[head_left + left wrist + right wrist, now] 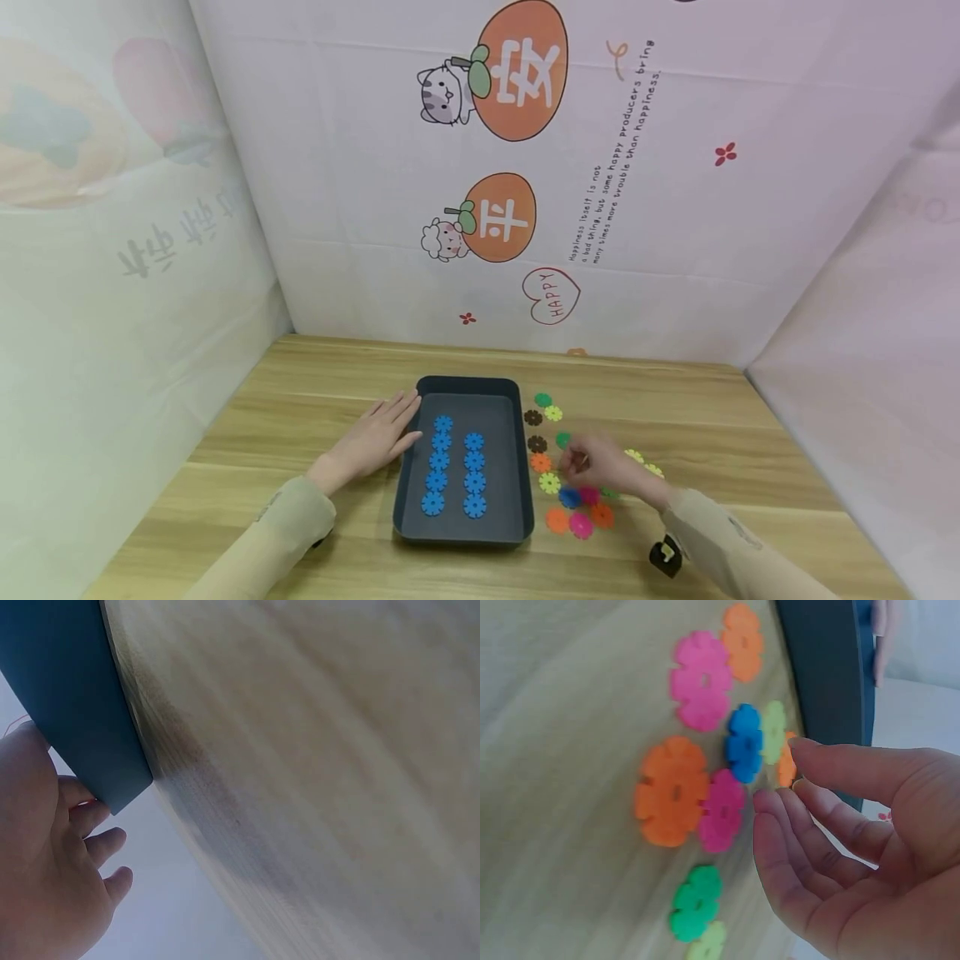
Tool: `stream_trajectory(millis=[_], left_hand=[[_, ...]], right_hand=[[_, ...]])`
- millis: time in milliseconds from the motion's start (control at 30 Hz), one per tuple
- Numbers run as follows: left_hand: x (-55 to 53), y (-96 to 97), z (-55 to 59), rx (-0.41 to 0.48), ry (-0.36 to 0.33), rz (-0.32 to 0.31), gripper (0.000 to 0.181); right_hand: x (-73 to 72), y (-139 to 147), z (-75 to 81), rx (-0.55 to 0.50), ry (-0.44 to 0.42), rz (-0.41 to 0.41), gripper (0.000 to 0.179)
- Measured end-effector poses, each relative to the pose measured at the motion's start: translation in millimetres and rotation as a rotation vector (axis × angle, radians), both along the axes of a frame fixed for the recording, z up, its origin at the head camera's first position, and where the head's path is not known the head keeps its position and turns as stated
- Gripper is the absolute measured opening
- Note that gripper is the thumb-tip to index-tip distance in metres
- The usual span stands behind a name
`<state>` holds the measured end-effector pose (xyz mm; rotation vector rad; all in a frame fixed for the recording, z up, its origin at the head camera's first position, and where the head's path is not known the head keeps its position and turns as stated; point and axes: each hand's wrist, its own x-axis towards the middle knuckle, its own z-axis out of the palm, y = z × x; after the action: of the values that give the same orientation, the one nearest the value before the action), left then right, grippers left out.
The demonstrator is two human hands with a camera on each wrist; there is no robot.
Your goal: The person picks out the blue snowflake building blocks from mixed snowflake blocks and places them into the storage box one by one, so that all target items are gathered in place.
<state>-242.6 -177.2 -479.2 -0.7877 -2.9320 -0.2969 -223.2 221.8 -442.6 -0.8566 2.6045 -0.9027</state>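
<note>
A dark grey tray (502, 421) holds two columns of blue flower-shaped discs (438, 460), the left column longer than the right. My left hand (378, 437) rests at the tray's left rim with its fingers extended. In the left wrist view its fingertips lie along the tray's outer wall (82, 697). Over the loose discs right of the tray is my right hand (603, 465), fingers loosely bent and a gap between thumb and fingertips, holding nothing visible. Just beyond those fingertips in the right wrist view lie a blue disc (744, 742) and a pink disc (721, 811).
Several more flower discs in green, brown, yellow, orange and pink, such as the brown disc (537, 444), are scattered on the wooden table (300, 400). A small black object (665, 556) lies beside the right forearm. Printed white cloth (360, 208) encloses the back and sides.
</note>
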Motion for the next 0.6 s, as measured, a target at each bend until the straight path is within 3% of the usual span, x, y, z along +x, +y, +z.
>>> stream_trajectory(millis=[200,600], left_hand=[[0.5,-0.2,1.0,-0.005,-0.008,0.002,0.066],[0.0,-0.1,1.0,-0.016,-0.014,0.007,0.066]], right_hand=[[7.7,2,-6.4,0.051,-0.048,-0.062,0.019],[12.1,-1,-9.5,0.055,-0.089,-0.075,0.025]])
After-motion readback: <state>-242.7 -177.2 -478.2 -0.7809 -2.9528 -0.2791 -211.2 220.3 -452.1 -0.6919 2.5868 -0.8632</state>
